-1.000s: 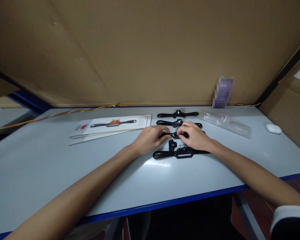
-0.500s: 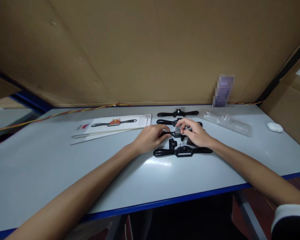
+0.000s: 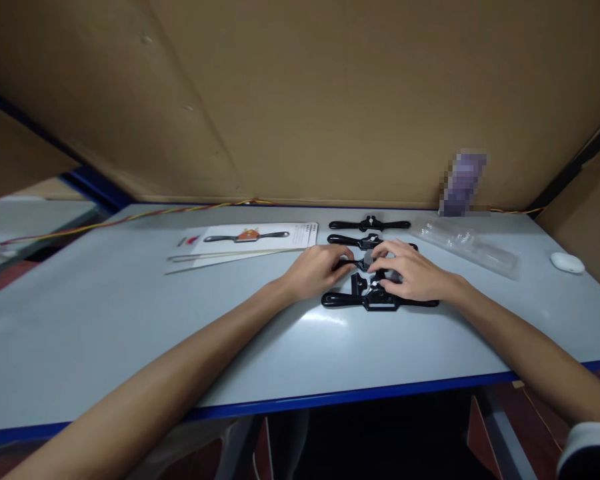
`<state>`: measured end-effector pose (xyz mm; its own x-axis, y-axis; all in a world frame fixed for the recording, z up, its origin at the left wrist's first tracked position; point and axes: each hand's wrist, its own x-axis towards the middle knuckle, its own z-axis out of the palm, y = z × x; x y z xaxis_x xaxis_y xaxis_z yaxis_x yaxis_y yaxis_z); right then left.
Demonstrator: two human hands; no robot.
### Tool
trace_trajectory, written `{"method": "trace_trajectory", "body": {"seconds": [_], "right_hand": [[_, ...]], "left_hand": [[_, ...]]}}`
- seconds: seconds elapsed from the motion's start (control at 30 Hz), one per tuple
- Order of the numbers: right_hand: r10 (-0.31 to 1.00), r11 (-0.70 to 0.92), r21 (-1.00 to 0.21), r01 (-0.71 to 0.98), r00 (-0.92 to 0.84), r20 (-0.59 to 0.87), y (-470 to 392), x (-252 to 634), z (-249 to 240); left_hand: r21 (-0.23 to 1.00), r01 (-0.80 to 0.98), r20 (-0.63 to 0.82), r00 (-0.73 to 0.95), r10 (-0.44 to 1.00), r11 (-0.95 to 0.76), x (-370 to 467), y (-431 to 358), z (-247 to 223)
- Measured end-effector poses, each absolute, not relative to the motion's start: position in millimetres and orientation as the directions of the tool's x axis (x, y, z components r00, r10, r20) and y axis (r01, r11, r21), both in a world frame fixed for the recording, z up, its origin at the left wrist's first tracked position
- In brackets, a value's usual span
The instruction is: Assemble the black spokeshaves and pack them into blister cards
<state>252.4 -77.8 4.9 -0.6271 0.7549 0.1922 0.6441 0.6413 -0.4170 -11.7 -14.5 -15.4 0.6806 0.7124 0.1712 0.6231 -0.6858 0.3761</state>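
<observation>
My left hand (image 3: pixel 320 270) is closed round the left handle of a black spokeshave (image 3: pixel 353 263), third from the back in a column of such tools. Over that tool's middle my right hand (image 3: pixel 415 270) bends its fingers, their tips pinching at a small grey blade (image 3: pixel 369 258). The tool's right half is hidden beneath this hand. Just in front lies another spokeshave (image 3: pixel 343 301), its right handle partly covered. A loose black cap piece (image 3: pixel 359 285) rests against its back edge, close to a shiny screw (image 3: pixel 373 285). Two more spokeshaves, one rearmost (image 3: pixel 345 225) and one nearer (image 3: pixel 344 240), lie behind my hands.
Printed packaging cards (image 3: pixel 250 239) are stacked at the left. Clear plastic blister shells (image 3: pixel 465 247) lie right of the tools, with a white rounded case (image 3: pixel 567 263) farther right. A pixelated purple object (image 3: pixel 463 183) leans on the cardboard wall (image 3: pixel 305 100). A twisted cable (image 3: pixel 180 212) runs along the back.
The whole scene has shifted slightly right in view. My right hand has moved a little forward toward me and its fingers have spread lower over the tool. My left hand keeps its hold.
</observation>
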Motion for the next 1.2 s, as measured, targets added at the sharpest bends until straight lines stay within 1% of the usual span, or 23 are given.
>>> {"method": "trace_trajectory", "body": {"seconds": [0.07, 0.17, 0.27, 0.33, 0.4, 0.5, 0.57, 0.67, 0.77, 0.83, 0.87, 0.93, 1.03, 1.1, 1.2], "right_hand": [[0.74, 0.647, -0.418, 0.638, -0.657, 0.141, -78.0, 253.1, 7.7], [0.733, 0.648, -0.446, 0.617, -0.665, 0.144, -76.7, 251.9, 8.5], [0.753, 0.632, -0.517, 0.577, -0.616, 0.233, -76.9, 249.8, 10.1], [0.77, 0.621, -0.564, 0.545, -0.56, 0.307, -77.9, 249.9, 13.4], [0.769, 0.628, -0.569, 0.532, -0.539, 0.345, -78.5, 252.3, 16.9], [0.766, 0.638, -0.515, 0.573, -0.537, 0.352, -76.6, 258.3, 16.9], [0.803, 0.596, -0.476, 0.647, -0.464, 0.375, -72.8, 262.4, 11.6], [0.851, 0.499, -0.441, 0.746, -0.326, 0.412, -64.2, 266.6, 0.1], [0.86, 0.472, -0.42, 0.775, -0.301, 0.412, -54.5, 267.1, -5.7], [0.868, 0.455, -0.391, 0.8, -0.301, 0.395, -48.3, 263.6, -3.2], [0.879, 0.431, -0.365, 0.825, -0.293, 0.375, -45.1, 260.3, -0.4], [0.914, 0.357, -0.301, 0.884, -0.265, 0.306, -38.8, 250.8, 6.8], [0.968, 0.217, -0.22, 0.951, -0.181, 0.172, -29.8, 232.7, 15.5], [0.99, 0.117, -0.206, 0.971, -0.098, 0.102, -24.6, 221.8, 17.6], [1.0, -0.009, -0.256, 0.967, 0.015, 0.025, -19.0, 211.1, 16.9]], "left_hand": [[0.368, 0.622, 0.174, 0.685, 0.708, -0.691, -11.7, -15.4, -15.1], [0.333, 0.636, 0.172, 0.685, 0.708, -0.697, -9.1, -18.1, -12.9], [0.305, 0.685, 0.162, 0.647, 0.745, -0.661, -0.7, -20.9, -8.9], [0.316, 0.697, 0.162, 0.629, 0.76, -0.644, 7.4, -21.0, -6.9], [0.337, 0.689, 0.167, 0.627, 0.761, -0.642, 15.5, -18.7, -7.0], [0.389, 0.652, 0.194, 0.632, 0.75, -0.651, 23.4, -12.8, -10.7], [0.461, 0.601, 0.245, 0.622, 0.744, -0.653, 24.7, -10.9, -12.4], [0.595, 0.459, 0.35, 0.59, 0.728, -0.659, 21.5, -15.4, -8.5], [0.652, 0.296, 0.406, 0.641, 0.652, -0.698, 15.0, -25.5, 0.7], [0.637, 0.261, 0.394, 0.698, 0.598, -0.725, 10.0, -29.6, 4.9], [0.61, 0.279, 0.387, 0.712, 0.586, -0.741, 7.6, -29.7, 5.4], [0.519, 0.377, 0.387, 0.696, 0.604, -0.767, 2.9, -25.8, 3.2], [0.397, 0.541, 0.365, 0.648, 0.668, -0.741, -3.6, -14.2, -5.5], [0.368, 0.584, 0.305, 0.659, 0.688, -0.723, -6.6, -7.6, -11.7], [0.34, 0.588, 0.241, 0.7, 0.672, -0.734, -8.3, -4.0, -16.8]]}}
